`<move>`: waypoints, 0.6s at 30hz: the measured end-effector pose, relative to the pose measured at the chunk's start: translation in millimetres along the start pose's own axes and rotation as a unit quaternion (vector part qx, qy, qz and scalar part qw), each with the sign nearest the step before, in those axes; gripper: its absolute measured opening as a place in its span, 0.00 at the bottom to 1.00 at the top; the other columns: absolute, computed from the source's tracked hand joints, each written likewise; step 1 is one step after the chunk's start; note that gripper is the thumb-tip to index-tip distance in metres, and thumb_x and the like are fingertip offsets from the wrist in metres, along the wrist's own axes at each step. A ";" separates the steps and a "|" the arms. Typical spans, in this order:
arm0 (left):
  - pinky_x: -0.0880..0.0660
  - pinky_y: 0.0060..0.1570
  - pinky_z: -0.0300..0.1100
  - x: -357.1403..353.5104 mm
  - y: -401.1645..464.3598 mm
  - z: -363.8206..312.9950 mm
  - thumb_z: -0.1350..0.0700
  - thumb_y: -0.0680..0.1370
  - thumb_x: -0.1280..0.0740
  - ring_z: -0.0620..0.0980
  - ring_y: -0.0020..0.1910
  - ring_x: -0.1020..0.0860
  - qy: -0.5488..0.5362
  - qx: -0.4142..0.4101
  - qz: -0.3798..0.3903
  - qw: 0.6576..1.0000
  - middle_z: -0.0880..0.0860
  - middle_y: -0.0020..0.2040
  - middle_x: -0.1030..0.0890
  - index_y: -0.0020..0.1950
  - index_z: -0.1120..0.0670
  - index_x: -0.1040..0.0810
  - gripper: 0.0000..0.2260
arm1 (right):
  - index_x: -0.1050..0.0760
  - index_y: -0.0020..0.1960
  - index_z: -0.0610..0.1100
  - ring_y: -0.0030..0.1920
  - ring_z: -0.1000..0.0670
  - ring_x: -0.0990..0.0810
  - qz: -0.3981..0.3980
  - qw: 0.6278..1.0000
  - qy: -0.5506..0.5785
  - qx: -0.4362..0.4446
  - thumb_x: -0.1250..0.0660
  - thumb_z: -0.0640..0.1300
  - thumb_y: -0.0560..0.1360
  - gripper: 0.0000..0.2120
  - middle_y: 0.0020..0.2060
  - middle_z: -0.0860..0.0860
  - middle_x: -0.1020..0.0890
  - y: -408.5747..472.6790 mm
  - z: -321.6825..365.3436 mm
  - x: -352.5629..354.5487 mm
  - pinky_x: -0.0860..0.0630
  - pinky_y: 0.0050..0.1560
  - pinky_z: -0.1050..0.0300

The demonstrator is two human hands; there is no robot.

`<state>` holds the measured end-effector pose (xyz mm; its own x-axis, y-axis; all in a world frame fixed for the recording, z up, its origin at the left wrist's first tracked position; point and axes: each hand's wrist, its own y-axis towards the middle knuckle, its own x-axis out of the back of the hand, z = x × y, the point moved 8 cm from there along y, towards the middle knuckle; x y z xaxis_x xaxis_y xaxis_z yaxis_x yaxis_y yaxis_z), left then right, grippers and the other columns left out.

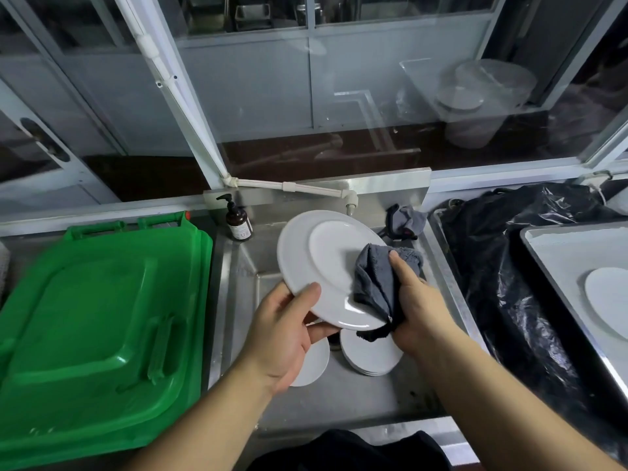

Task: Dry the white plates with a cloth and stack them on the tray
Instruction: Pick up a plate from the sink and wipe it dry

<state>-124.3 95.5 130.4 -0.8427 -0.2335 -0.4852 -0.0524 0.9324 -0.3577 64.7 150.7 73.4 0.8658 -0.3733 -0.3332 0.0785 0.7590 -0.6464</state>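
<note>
Over a steel sink (pixel 238 287), a person's left hand (pixel 282 334) grips the near rim of a white plate (pixel 319 263), thumb curled over the top edge and fingers beneath, holding it tilted above the basin. The right hand (pixel 413 300) clutches a bunched grey cloth (pixel 373 280) and presses it against the plate's right side, forefinger stretched along the fabric. The drying of this plate appears to be under way, not finished. Below the hands, more white plates wait in the basin: a small stack (pixel 370 355) lies just under the cloth's hanging corner, and another plate (pixel 312 365) shows partly beneath the left wrist; how many are in the stack cannot be told. At the far right, a metal tray (pixel 543 246) rests on the surface over black plastic sheeting (pixel 492 253), and one white plate (pixel 608 297) already lies on it, cut off by the frame's edge. By that showing, the job looks early: at least one plate put away, one in hand, several left. A green bin lid (pixel 102 317) sits to the left, a brown pump bottle (pixel 238 220) stands at the sink's back corner, and a second grey rag (pixel 407 219) lies near the tap.
</note>
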 end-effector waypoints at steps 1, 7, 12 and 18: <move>0.15 0.50 0.52 -1.0 -0.6 -1.2 0.56 0.76 0.30 0.56 0.56 0.13 0.008 -0.002 0.008 1.000 0.59 0.60 0.13 0.53 0.50 0.11 0.10 | 0.19 0.64 0.44 0.52 0.38 0.11 -0.010 0.999 -0.020 0.023 0.24 0.54 0.79 0.19 0.51 0.44 0.10 1.1 4.6 0.8 0.18 0.59 0.27; 0.15 0.50 0.53 -9.9 2.0 -7.7 0.60 0.81 0.32 0.59 0.56 0.13 0.031 -0.028 0.007 0.999 0.61 0.59 0.13 0.55 0.52 0.13 0.09 | 0.20 0.56 0.55 0.46 0.50 0.14 -0.019 0.982 -0.125 0.137 0.33 0.50 0.75 0.11 0.47 0.52 0.13 -12.7 18.9 -9.3 0.15 0.46 0.51; 0.19 0.57 0.62 -12.2 7.0 -6.5 0.65 0.85 0.35 0.61 0.51 0.19 0.059 -0.043 -0.013 0.997 0.62 0.54 0.15 0.50 0.52 0.12 0.14 | 0.21 0.52 0.54 0.47 0.52 0.18 0.039 0.956 -0.215 0.197 0.36 0.51 0.72 0.10 0.47 0.49 0.15 -46.8 13.5 -29.3 0.21 0.51 0.49; 0.17 0.56 0.44 -19.2 5.0 3.4 0.64 0.86 0.37 0.54 0.59 0.15 0.111 -0.018 0.019 0.993 0.58 0.59 0.13 0.61 0.54 0.16 0.12 | 0.23 0.62 0.49 0.63 0.52 0.20 0.189 0.842 -0.368 0.345 0.42 0.61 0.81 0.20 0.57 0.54 0.17 -89.6 26.0 -67.2 0.26 0.67 0.52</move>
<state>-106.5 103.7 135.2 -0.9416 -0.1345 -0.3086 -0.0339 0.9499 -0.3107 12.4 121.6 171.5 0.9454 0.2036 0.2545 -0.2227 0.9737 0.0485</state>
